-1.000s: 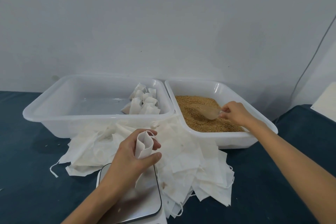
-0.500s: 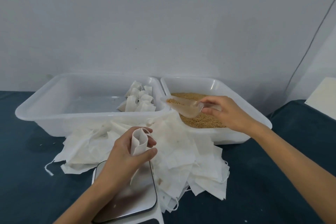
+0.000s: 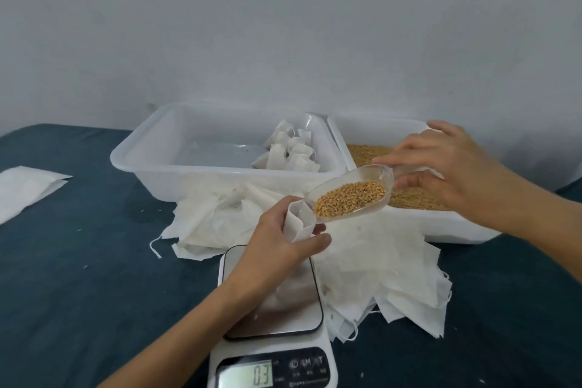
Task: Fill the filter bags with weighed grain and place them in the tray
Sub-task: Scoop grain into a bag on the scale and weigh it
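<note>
My left hand [image 3: 277,246] grips an open white filter bag [image 3: 299,219] above the kitchen scale [image 3: 272,321], whose display reads 0.3. My right hand [image 3: 453,173] pinches the handle of a clear plastic scoop [image 3: 352,195] loaded with golden grain, its tip at the bag's mouth. The left white tray [image 3: 151,157] holds several filled bags [image 3: 291,151] in its right corner. The right tray [image 3: 453,227] holds loose grain [image 3: 368,151].
A heap of empty filter bags [image 3: 384,274] lies on the dark blue table [image 3: 78,261] between the trays and the scale. Another white bag [image 3: 25,189] lies at the far left. A pale wall stands behind the trays.
My right hand lifted the scoop out of the grain tray and carried it left to the bag's mouth. My left hand kept holding the bag over the scale.
</note>
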